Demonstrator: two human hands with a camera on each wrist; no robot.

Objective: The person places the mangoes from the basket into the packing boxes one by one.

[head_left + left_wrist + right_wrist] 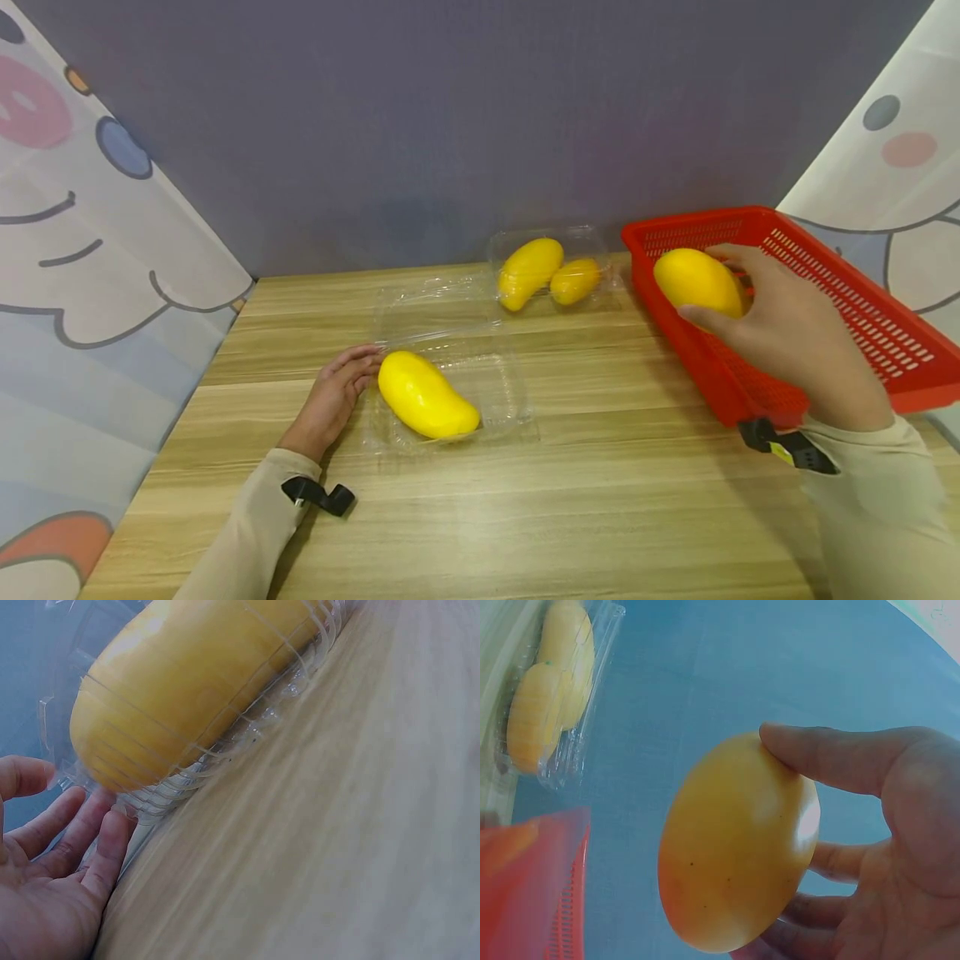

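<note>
My right hand point(787, 325) grips a yellow mango point(697, 282) above the left side of the red basket point(705, 383). In the right wrist view the thumb lies along one side of this mango point(735, 847) and the fingers along the other. An open clear plastic clamshell box point(495, 387) lies mid-table with its lid folded back, and a larger, longer mango point(423, 396) rests in it. At the box's left edge is my left hand point(341, 396). Its fingertips touch the clear rim, as the left wrist view shows, with the fingers point(71, 825) loosely extended.
Behind the open box, against the grey-blue partition point(450, 125), stands a closed clear box point(588, 242) holding two mangoes point(531, 271). The red basket fills the right end of the wooden table point(525, 517). Cartoon-printed cloth point(90, 250) hangs on both sides.
</note>
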